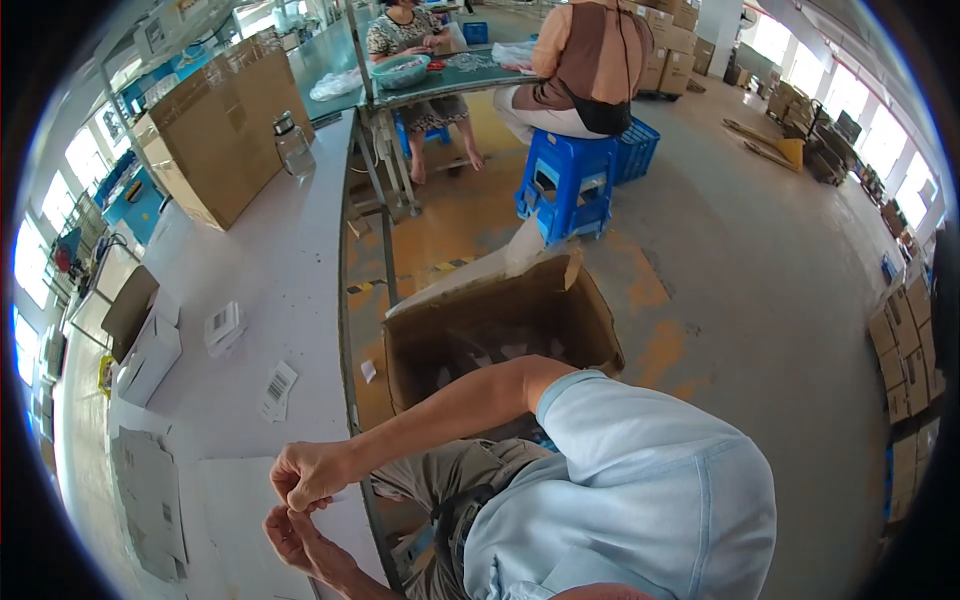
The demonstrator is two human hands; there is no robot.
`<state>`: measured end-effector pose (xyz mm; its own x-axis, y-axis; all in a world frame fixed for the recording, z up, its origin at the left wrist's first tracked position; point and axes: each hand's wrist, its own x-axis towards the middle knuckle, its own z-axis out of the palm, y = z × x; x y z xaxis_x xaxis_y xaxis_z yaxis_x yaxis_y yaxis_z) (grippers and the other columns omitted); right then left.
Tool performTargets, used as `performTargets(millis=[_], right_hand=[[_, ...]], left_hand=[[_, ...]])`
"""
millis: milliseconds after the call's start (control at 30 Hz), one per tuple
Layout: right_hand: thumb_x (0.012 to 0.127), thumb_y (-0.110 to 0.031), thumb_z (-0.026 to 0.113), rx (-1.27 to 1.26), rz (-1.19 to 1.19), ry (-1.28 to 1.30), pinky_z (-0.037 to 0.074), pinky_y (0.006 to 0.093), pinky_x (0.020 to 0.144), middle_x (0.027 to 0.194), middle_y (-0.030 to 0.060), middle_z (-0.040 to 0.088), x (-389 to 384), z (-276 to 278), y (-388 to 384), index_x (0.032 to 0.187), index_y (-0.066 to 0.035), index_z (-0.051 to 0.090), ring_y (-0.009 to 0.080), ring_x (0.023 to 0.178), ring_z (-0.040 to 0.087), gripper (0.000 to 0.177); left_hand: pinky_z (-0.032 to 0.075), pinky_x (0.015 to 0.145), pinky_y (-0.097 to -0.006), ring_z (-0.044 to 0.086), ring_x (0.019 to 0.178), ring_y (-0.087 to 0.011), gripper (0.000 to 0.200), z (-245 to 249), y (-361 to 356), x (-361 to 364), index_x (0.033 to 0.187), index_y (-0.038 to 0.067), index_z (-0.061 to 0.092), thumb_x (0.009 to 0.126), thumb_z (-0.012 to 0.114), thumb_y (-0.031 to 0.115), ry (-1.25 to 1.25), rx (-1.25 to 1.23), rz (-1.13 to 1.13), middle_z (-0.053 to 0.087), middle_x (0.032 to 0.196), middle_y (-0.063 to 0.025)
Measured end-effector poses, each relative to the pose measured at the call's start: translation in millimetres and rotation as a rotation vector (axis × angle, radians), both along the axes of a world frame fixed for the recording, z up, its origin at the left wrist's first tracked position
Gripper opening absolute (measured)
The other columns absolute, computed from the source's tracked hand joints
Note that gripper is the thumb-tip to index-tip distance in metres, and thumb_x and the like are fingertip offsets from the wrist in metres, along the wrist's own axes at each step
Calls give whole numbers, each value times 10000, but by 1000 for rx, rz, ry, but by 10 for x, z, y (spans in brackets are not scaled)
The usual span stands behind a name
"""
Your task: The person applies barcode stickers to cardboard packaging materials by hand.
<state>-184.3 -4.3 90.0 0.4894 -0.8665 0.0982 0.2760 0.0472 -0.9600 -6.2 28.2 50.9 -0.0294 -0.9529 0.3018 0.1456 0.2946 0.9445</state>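
Over the near edge of the white table [300, 280], my right hand [312, 474] is closed, its thumb and fingers pinched together. Just below it in the view is my left hand [305, 543], its fingers curled and its fingertips meeting those of the right. Whatever is between the fingers is too small or hidden to make out. Under and beside the hands lies a plain white sheet [232, 500]. Farther along the table are a barcode label [277, 390] and a small stack of white labels [225, 328].
An open cardboard box [500, 320] stands on the floor beside my legs. On the table are a large carton [225, 130], a glass bottle [292, 148], a white box [150, 350] and worn grey-white cardboard [148, 500]. One person sits on a blue stool [568, 180]; another sits opposite.
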Motion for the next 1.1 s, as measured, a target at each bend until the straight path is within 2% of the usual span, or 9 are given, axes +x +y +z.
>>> performTargets(millis=[267,400,467,600,667,767,900,967,1100], right_hand=[[789,-55,628,15,-35,-9,477,261,491,701,67,646,28,-23,8,809,3,610,121,580,603,64],[808,-60,607,0,-59,-8,476,267,490,700,65,642,51,-82,-4,800,-4,601,122,577,601,56],[827,-48,592,-3,-86,-19,475,266,497,699,58,634,57,-81,8,819,3,611,119,579,596,55],[864,-61,622,-57,-56,-64,469,251,514,723,38,636,115,-183,-102,911,2,662,99,595,590,88],[905,-87,655,-11,-13,-126,484,253,536,792,37,665,127,-305,-206,963,-16,677,97,624,597,93],[942,-88,624,81,42,-23,514,258,607,827,44,663,88,-204,-232,995,-19,678,109,681,614,103],[950,-90,604,55,57,48,526,259,608,795,40,639,120,-168,-310,960,-2,679,112,678,614,117],[958,-88,597,41,27,64,535,255,607,799,48,648,124,-150,-258,944,5,680,102,674,616,126],[969,-91,603,59,55,102,549,254,609,807,52,656,164,-196,-301,943,11,680,99,667,626,131]], left_hand=[[532,778,-300,640,822,-153,242,49,64,-134,1111,-1,593,1042,626,228,147,-3,-21,647,966,-83],[531,773,-303,635,824,-154,236,24,73,-181,1099,-2,601,1046,613,228,30,-32,114,645,947,-81],[529,762,-305,625,824,-154,213,32,76,-217,1091,-13,606,1038,612,193,-37,-40,239,649,943,-85],[539,787,-319,629,882,-166,194,-24,46,-189,1117,-34,607,993,640,111,46,-27,237,659,1015,-99],[515,848,-290,627,939,-152,203,-80,-9,-174,1151,-34,636,970,642,58,64,-71,256,670,1031,-69],[534,873,-315,649,936,-157,192,-15,-29,-109,1132,-61,655,1005,623,78,372,58,62,683,1024,-89],[583,859,-357,691,910,-196,190,-235,-195,4,1132,-37,644,1041,592,121,445,119,31,688,1020,-116],[591,859,-340,694,896,-170,152,-212,-148,12,1102,-13,653,1042,595,115,578,189,-121,700,987,-102],[591,852,-327,691,889,-148,111,-208,-141,45,1076,7,654,1031,613,101,676,214,-179,700,965,-87]])
